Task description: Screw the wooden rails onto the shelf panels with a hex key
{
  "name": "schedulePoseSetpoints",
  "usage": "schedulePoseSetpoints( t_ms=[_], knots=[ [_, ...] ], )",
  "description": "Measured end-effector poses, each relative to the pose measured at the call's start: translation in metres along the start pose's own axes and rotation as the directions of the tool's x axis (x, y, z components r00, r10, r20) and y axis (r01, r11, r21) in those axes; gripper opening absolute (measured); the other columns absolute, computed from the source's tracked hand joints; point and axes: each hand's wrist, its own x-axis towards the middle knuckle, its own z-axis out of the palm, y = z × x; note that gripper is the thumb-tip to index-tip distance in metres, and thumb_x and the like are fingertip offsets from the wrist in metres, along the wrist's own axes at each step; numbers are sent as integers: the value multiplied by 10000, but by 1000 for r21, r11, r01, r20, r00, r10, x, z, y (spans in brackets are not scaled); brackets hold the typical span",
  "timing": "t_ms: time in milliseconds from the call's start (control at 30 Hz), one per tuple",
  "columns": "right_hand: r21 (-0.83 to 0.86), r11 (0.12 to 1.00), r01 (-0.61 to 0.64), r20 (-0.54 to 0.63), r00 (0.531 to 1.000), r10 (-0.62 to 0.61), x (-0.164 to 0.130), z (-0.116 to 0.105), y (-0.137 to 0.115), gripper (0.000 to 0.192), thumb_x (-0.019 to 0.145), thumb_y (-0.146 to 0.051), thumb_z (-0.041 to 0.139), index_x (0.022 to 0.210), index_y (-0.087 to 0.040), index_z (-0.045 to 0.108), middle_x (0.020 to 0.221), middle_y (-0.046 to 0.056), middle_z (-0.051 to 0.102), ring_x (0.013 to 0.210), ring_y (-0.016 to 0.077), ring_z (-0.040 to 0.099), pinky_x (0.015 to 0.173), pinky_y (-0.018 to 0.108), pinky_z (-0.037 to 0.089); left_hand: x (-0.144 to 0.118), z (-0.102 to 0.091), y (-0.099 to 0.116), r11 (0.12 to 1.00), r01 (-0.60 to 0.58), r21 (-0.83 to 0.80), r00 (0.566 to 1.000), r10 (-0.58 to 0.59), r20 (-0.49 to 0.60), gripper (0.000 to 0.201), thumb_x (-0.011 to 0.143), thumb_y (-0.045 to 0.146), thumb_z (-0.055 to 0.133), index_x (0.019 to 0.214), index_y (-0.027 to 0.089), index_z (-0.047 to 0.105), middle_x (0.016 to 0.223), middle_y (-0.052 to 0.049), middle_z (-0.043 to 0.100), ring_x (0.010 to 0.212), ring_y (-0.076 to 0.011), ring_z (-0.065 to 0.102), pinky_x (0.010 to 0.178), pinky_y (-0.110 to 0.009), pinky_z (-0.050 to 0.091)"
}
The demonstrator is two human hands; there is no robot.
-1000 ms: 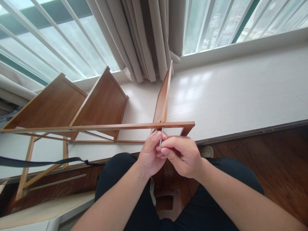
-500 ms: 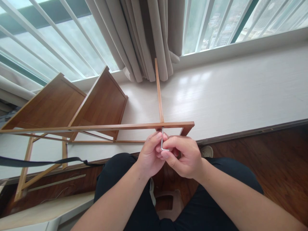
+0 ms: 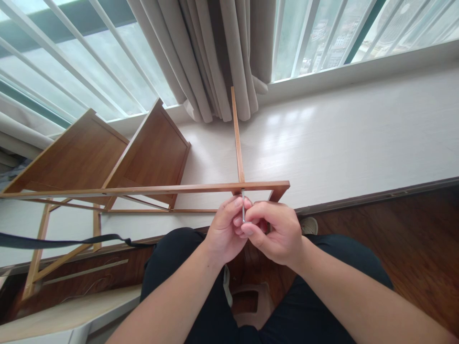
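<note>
Both hands, left hand (image 3: pixel 225 230) and right hand (image 3: pixel 274 231), pinch hex key (image 3: pixel 243 206) under wooden rail (image 3: pixel 143 189); white ledge (image 3: pixel 358 138) beyond lies open.

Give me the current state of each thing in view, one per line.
Hex key: upright, tip at the underside of the rail, pinched by both hands.
Left hand: closed on the hex key.
Right hand: closed on the hex key.
Wooden rail: level, joined to an upright panel.
Upright panel: edge-on, standing.
Curtain: drawn together, bunched.
</note>
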Motion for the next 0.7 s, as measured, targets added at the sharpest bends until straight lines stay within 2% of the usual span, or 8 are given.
schedulePoseSetpoints(
  t_ms=[367, 533, 700],
  knots=[
    [30, 998, -60, -16, 998, 61, -3, 0, 0, 145, 963, -210, 564, 821, -183, 579, 651, 12, 640, 559, 120, 629, 547, 212, 533, 3, -7, -2, 999, 47, -25, 999, -46, 25, 267, 769, 365, 827, 793, 139, 687, 532, 73, 352, 458, -16, 328, 456, -108, 373],
    [78, 995, -59, 4, 998, 59, -3, 0, -2, 135, 964, -157, 519, 862, -182, 605, 757, 35, 727, 641, 129, 685, 602, 216, 581, 2, -5, -1, 998, 43, -35, 998, -42, 47, 278, 777, 367, 823, 780, 135, 669, 485, 90, 322, 427, -11, 310, 437, -103, 348],
    [123, 991, -51, 16, 999, 50, -3, -1, -1, 125, 963, -132, 520, 902, -173, 620, 789, 41, 740, 694, 137, 714, 642, 224, 596, 1, -3, 0, 998, 49, -47, 997, -46, 58, 286, 769, 367, 834, 772, 140, 660, 470, 95, 324, 418, -11, 311, 420, -101, 307]
  ],
)
